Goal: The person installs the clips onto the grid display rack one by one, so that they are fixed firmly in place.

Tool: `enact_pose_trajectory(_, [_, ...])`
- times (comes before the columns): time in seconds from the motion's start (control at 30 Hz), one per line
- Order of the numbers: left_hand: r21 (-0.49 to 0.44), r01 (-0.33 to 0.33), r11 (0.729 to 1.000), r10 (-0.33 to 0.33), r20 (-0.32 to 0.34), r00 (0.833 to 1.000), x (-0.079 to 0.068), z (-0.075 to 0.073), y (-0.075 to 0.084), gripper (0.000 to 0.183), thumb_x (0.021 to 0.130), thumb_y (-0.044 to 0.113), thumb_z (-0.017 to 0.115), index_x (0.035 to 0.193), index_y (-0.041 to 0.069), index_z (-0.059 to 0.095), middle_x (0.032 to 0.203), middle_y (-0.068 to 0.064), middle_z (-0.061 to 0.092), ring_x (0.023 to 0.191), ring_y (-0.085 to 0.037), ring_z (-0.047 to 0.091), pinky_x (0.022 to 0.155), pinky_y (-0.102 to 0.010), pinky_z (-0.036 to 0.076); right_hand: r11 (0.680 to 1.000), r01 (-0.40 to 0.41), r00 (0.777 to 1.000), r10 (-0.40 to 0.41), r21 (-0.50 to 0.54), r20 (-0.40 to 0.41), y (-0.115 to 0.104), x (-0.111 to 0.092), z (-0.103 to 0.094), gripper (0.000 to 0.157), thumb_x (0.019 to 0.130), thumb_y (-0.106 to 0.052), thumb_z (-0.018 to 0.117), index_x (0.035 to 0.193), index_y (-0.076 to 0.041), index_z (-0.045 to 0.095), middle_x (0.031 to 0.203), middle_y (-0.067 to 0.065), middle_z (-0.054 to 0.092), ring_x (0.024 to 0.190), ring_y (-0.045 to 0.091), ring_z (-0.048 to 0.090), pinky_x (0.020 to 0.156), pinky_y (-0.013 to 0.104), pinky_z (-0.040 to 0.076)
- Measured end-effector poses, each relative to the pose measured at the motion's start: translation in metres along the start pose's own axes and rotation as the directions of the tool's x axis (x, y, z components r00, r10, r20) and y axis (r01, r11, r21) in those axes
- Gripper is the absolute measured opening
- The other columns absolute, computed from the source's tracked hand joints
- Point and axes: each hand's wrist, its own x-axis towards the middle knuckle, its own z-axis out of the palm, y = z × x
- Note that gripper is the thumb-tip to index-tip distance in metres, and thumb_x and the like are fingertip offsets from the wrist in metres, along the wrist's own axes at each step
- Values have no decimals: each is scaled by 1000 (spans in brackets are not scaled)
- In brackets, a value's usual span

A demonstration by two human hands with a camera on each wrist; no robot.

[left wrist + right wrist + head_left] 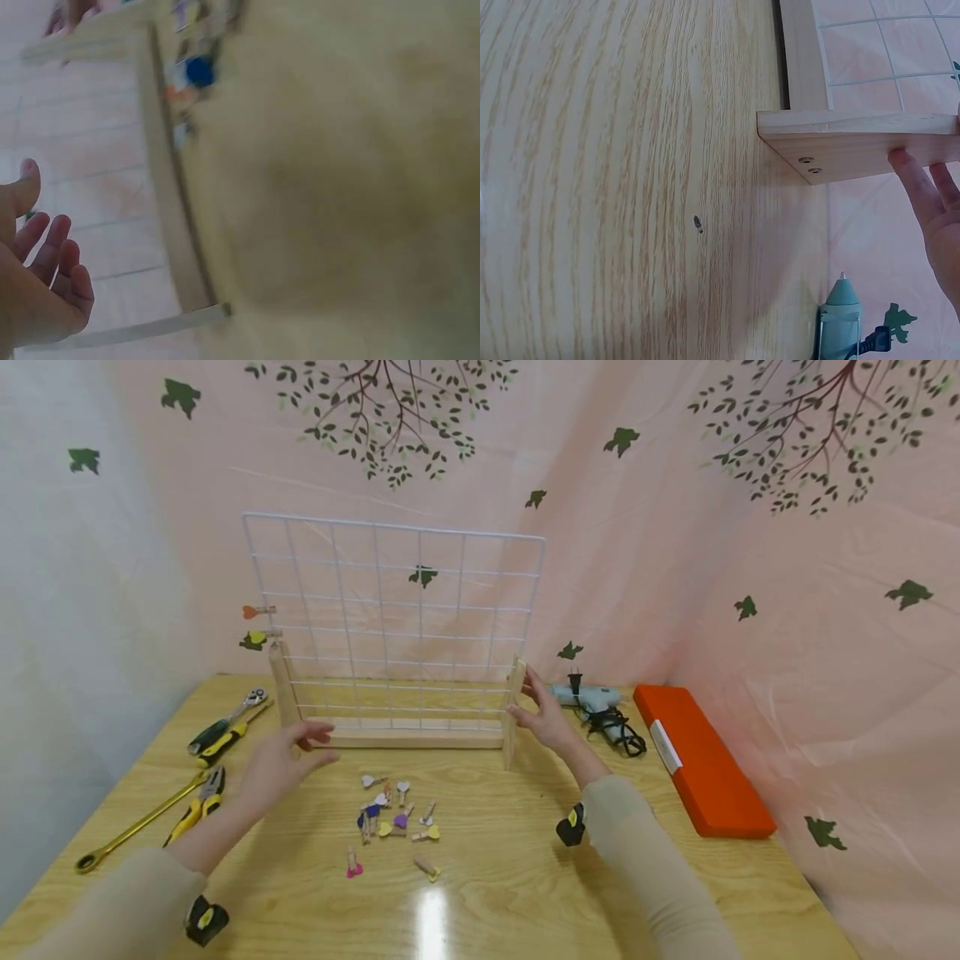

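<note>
A white wire grid panel [397,602] stands upright in a wooden stand [412,739]. My right hand [543,714] holds the stand's right side board, with fingertips against the outer face in the right wrist view. My left hand [281,768] is in front of the stand's left end with fingers loosely bent and nothing in them. An orange heart clothespin [251,611] and a yellow heart clothespin [258,636] are clipped on the grid's left edge. Several small heart clothespins, among them a purple one [401,820] and a pink one [354,864], lie scattered on the table before the stand.
On the left lie a ratchet [228,722], a yellow-handled screwdriver [225,743], pliers [198,806] and a brass-coloured wrench [142,821]. A glue gun [592,697] with a coiled black cord lies right of the stand, beside an orange box [705,760]. A patterned cloth hangs behind.
</note>
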Motion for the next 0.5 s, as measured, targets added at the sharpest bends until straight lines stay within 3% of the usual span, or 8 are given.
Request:
enact_pose_trajectory(0.1, [5,-17,1000,16,116,993,-17,14,-3,43,76,34,68,111,10,59,97,-3,63,87,-21,53,64,-29,43,1000,13,1000,-13,3,-3,0,2,-1,76,87,-5,54,144,-18,5,141,16,23,131,32,23,80,49,47])
enact_pose_trajectory(0.2, [-19,-78,997,81,220,972,-35,25,-3,39,71,30,73,103,10,62,88,2,62,79,-15,53,63,-26,44,1000,22,1000,-22,1,-4,0,3,-2,76,87,-5,54,144,-19,6,141,16,24,130,32,24,80,49,47])
enact_pose_trajectory(0.27, [-54,-144,988,154,301,941,-45,31,-2,37,69,31,74,99,11,64,80,6,59,71,-9,50,60,-23,43,1000,19,1000,-19,0,-1,0,3,-3,76,87,-5,54,144,-20,6,140,15,25,130,32,24,79,48,47])
enact_pose_trajectory(0.43, [-171,-227,959,283,480,831,-62,42,-3,36,69,39,71,95,14,65,71,11,51,62,-1,44,53,-17,39,1000,13,1000,-13,8,11,1,2,-2,75,88,-5,53,144,-21,7,140,14,25,130,32,24,79,45,48])
enact_pose_trajectory(0.5, [-194,-238,952,305,508,806,-65,44,-3,35,70,41,70,93,15,66,72,11,51,63,0,45,54,-17,40,1000,12,1000,-12,12,11,2,1,-1,75,88,-6,54,144,-22,7,140,14,25,130,31,24,79,45,48])
